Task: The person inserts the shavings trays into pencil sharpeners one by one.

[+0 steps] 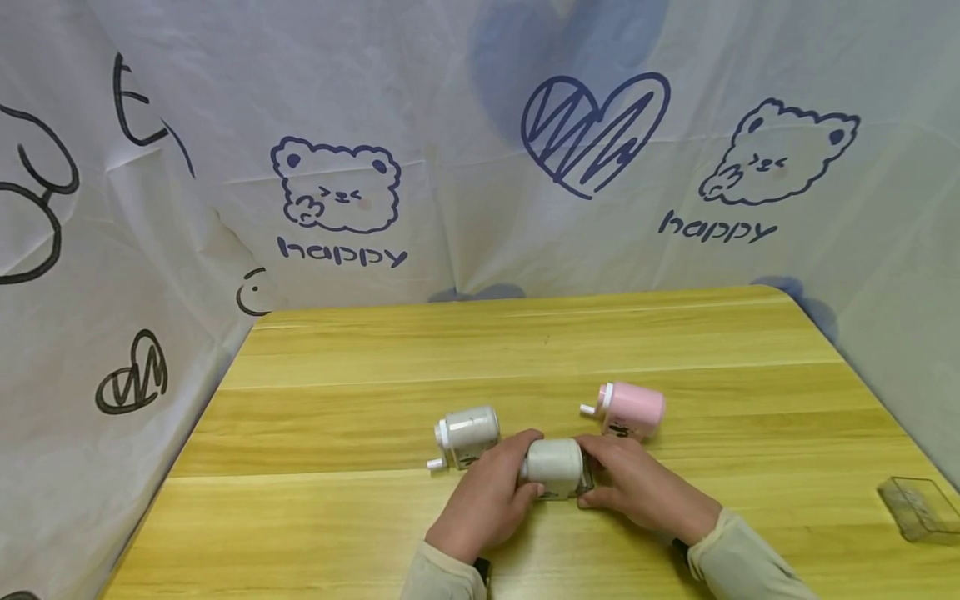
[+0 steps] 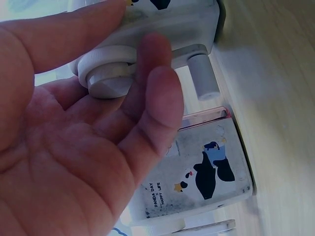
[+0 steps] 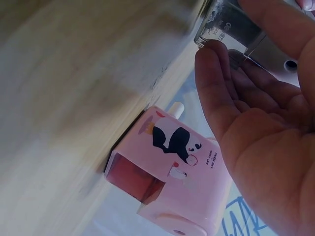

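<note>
A grey-white crank pencil sharpener [image 1: 555, 465] stands near the table's front, between both hands. My left hand [image 1: 491, 492] grips it from the crank side, thumb in front and fingers behind. In the left wrist view its crank handle [image 2: 203, 76] sticks out beside the curled fingers. On the opposite side my right hand [image 1: 641, 483] pinches a see-through shavings drawer [image 3: 236, 27] at the sharpener's end; how far it sits inside is hidden. Just left stands a second grey-white sharpener [image 1: 471, 429] with a panda print. Behind the right hand is a pink sharpener [image 1: 636, 407].
A loose clear shavings drawer [image 1: 918, 510] lies by the table's right edge. The wood-grain table [image 1: 315, 525] meets white printed cloth [image 1: 465, 100] at the back and sides.
</note>
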A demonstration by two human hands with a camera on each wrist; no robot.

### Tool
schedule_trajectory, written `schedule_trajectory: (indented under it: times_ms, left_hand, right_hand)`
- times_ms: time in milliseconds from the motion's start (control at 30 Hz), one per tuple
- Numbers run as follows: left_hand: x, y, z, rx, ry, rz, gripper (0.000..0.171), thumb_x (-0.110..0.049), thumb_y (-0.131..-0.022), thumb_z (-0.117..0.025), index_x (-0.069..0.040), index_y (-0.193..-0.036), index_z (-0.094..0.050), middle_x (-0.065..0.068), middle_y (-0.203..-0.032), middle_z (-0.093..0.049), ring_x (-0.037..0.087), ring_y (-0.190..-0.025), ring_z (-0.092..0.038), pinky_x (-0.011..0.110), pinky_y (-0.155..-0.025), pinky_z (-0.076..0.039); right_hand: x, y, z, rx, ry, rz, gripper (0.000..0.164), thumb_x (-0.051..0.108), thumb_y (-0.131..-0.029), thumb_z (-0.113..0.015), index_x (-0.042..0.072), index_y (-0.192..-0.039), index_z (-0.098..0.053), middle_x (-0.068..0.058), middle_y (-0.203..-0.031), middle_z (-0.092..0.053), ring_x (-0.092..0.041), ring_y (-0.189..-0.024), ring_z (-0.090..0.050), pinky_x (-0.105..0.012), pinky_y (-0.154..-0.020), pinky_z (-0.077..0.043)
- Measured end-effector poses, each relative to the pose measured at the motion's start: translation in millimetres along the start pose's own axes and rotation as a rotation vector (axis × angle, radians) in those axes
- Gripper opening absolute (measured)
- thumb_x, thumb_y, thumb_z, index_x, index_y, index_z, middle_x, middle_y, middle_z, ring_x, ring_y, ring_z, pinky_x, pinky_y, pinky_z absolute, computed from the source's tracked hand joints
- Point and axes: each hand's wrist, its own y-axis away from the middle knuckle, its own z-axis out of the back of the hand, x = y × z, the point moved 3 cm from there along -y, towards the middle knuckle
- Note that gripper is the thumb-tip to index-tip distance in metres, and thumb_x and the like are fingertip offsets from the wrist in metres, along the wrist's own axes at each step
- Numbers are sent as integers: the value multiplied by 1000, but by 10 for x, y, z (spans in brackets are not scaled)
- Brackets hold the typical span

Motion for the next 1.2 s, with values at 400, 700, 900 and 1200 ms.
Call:
schedule_trajectory:
  times_ms: [400, 700, 900, 1200]
  left_hand:
    - [1, -7, 12, 6, 4, 6, 50, -17, -87, -68, -12, -134, -50, 2, -124, -59, 16, -107, -56, 36, -90, -46]
    - [-15, -7, 12, 12, 5, -2, 49, -17, -87, -68, -13, -132, -50, 1, -122, -60, 15, -105, -56, 36, -88, -47]
    - [-18, -5, 23, 14, -2, -4, 49, -18, -87, -68, -13, -133, -50, 1, -122, -60, 16, -105, -56, 36, -89, -46]
    - [-15, -1, 22, 15, -5, 1, 49, -19, -87, -68, -15, -133, -50, 1, -122, -59, 15, -105, -56, 36, -88, -46]
  right_hand:
    - [7, -19, 0, 2, -2, -1, 55, 29, -75, -79, 12, -122, -56, 6, -111, -60, -13, -98, -55, -38, -85, -47]
    - [17, -40, -12, -12, -31, -6, 68, 26, -73, -81, 10, -132, -51, 1, -118, -61, -15, -103, -56, -39, -88, -47]
    - [19, -38, -13, -21, -51, 17, 67, 23, -73, -81, 9, -131, -50, 1, -118, -61, -15, -103, -56, -37, -88, -47]
    - [27, -42, -11, -31, -33, 31, 68, 25, -73, -81, 9, -131, -49, 0, -117, -61, -16, -103, -57, -39, -87, -47]
